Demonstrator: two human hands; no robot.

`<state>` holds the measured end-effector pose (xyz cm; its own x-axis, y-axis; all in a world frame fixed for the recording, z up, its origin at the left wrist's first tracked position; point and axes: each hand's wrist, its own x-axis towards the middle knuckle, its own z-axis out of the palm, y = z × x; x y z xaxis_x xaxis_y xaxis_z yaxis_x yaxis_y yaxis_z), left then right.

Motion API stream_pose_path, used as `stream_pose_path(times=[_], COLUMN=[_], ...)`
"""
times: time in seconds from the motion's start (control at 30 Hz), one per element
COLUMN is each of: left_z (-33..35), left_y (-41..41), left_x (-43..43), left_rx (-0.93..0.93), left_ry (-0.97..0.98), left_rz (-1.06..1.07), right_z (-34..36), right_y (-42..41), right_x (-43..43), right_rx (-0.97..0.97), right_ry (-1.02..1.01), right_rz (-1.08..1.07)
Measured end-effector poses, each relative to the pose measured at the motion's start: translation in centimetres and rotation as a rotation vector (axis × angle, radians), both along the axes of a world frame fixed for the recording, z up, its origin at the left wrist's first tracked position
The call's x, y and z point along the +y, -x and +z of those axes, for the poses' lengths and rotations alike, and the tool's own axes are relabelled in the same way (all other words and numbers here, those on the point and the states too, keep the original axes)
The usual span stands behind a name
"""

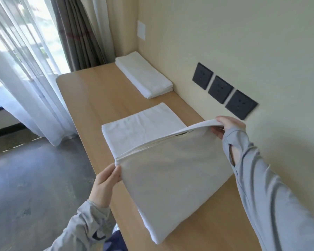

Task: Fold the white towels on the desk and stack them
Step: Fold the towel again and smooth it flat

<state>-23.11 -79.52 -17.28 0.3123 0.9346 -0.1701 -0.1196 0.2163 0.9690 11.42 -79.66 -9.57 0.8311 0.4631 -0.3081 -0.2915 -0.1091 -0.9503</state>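
A white towel (pixel 170 169) lies on the wooden desk (pixel 91 95), its near half lifted off the surface and bent over toward the far half. My left hand (pixel 105 180) pinches the raised edge at its left corner. My right hand (pixel 228 125) grips the same edge at the right corner, close to the wall. The far part of this towel (pixel 140 129) lies flat on the desk. A folded white towel (pixel 143 77) rests further back along the wall.
The cream wall (pixel 243 42) runs along the desk's right side and carries three dark sockets (pixel 223 90). Sheer and grey curtains (pixel 43 51) hang at the left over a window. A dark floor (pixel 34 178) lies below the desk's left edge.
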Motion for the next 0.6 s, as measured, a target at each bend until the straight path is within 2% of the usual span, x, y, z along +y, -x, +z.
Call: stream_pose_path(times=[0.3,0.4,0.53,0.6], left_z=[-5.2,-7.5,-10.0,-10.5], left_y=[0.9,0.8,0.6,0.5], left_x=[18.6,22.6,24.7,24.7], left_rx=[0.014,0.063,0.124,0.194], left_ry=[0.188,0.296,0.523,0.518], left_rz=[0.056,0.087,0.117,0.166], right_z=[-6.1,-8.7,-11.7,-12.8], right_y=[1.1,1.6,2.4,2.1], right_x=[19.4,24.1,27.2,27.4], right_rx=[0.005,0.062,0.256,0.233], right_ry=[0.312,0.342,0.342,0.293], right_rz=[-0.049,-0.021,0.13,0.169])
